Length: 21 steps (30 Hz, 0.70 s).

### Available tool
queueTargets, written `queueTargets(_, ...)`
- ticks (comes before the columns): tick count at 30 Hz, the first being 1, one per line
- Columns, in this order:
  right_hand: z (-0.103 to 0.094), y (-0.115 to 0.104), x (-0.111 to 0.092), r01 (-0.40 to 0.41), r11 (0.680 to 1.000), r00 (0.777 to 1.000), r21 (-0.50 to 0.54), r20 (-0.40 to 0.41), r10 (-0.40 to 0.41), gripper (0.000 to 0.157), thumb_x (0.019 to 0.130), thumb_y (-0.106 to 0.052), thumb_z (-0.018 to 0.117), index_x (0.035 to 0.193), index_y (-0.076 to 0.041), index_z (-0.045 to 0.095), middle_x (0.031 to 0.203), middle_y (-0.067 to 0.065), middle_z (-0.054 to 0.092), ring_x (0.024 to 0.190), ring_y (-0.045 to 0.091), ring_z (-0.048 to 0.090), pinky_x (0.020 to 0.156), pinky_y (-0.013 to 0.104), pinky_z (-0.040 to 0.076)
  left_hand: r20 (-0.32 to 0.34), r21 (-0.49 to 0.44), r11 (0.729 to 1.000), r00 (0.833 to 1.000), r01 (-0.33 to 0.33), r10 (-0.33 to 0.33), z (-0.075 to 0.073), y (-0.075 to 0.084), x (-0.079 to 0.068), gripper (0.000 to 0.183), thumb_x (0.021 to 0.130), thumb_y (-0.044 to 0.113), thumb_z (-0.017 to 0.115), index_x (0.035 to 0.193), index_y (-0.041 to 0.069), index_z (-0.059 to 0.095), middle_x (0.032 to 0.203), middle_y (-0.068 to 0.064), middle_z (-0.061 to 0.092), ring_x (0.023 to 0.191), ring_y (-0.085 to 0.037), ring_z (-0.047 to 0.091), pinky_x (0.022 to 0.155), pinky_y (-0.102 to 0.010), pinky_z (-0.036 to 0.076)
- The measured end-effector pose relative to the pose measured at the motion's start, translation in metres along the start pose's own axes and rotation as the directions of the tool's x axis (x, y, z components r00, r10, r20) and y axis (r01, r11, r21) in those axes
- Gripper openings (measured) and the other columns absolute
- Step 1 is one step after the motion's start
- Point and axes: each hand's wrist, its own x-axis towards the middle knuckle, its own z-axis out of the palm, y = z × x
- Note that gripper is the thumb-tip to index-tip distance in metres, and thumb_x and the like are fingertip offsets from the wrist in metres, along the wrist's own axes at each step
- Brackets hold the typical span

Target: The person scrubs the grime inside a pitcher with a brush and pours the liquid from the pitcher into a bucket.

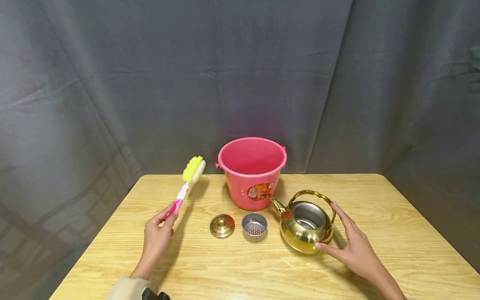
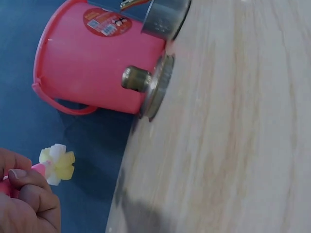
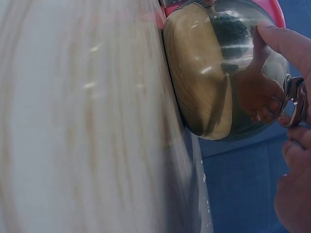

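Note:
My left hand pinches the pink handle of a sponge brush, holding it up over the table's left side. Its yellow and white sponge head points up and away. The right hand holds a shiny gold kettle at its right side. In the right wrist view the thumb lies on the kettle's body and the other fingers are by the handle's base. The kettle has no lid on, and its spout points left. Between the hands lie a gold lid and a metal strainer cup with holes.
A pink bucket with an orange label stands at the back middle, just behind the lid and strainer. The kettle's spout tip overlaps it in the head view. A grey curtain hangs behind the wooden table.

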Motion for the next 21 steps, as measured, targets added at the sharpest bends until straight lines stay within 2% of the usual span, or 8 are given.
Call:
queueTargets(3, 0.000, 0.000, 0.001, 0.009, 1.000, 1.000, 0.003, -0.007, -0.009, 0.106, 0.060, -0.040, 0.079, 0.142, -0.032, 0.013, 0.143, 0.008, 0.020, 0.120, 0.045, 0.027, 0.079, 0.068, 0.026, 0.008, 0.043, 0.998, 0.999, 0.041, -0.041, 0.001, -0.004, 0.004, 0.034, 0.084, 0.018, 0.061, 0.117, 0.011, 0.060, 0.084, -0.010, 0.048, 0.042, -0.003, 0.035, 0.038, -0.017, 0.035)
queueTargets(8, 0.000, 0.000, 0.002, 0.013, 1.000, 1.000, -0.005, -0.015, -0.013, 0.106, 0.059, -0.040, 0.080, 0.142, -0.031, 0.014, 0.143, 0.009, 0.022, 0.120, 0.045, 0.027, 0.080, 0.067, 0.025, -0.006, 0.124, 0.990, 0.998, 0.063, -0.063, 0.002, -0.010, 0.012, 0.033, 0.083, 0.016, 0.060, 0.116, 0.012, 0.060, 0.079, -0.010, 0.049, 0.040, -0.005, 0.038, 0.036, -0.019, 0.035)
queueTargets(14, 0.000, -0.002, 0.003, 0.013, 1.000, 1.000, -0.017, -0.017, -0.013, 0.106, 0.059, -0.041, 0.079, 0.142, -0.031, 0.014, 0.144, 0.004, 0.020, 0.120, 0.044, 0.027, 0.080, 0.066, 0.026, 0.006, 0.106, 0.989, 0.994, 0.105, -0.106, 0.002, -0.014, 0.018, 0.034, 0.084, 0.015, 0.059, 0.118, 0.011, 0.059, 0.079, -0.009, 0.049, 0.040, -0.004, 0.039, 0.035, -0.018, 0.033)
queueTargets(21, 0.000, -0.002, 0.001, 0.013, 1.000, 1.000, -0.006, -0.007, -0.013, 0.106, 0.060, -0.040, 0.079, 0.142, -0.031, 0.013, 0.144, 0.004, 0.019, 0.120, 0.045, 0.027, 0.079, 0.067, 0.026, 0.018, 0.123, 0.982, 0.989, 0.141, -0.144, 0.003, -0.020, 0.020, 0.035, 0.085, 0.015, 0.057, 0.120, 0.009, 0.057, 0.081, -0.010, 0.049, 0.042, -0.004, 0.040, 0.036, -0.019, 0.035)
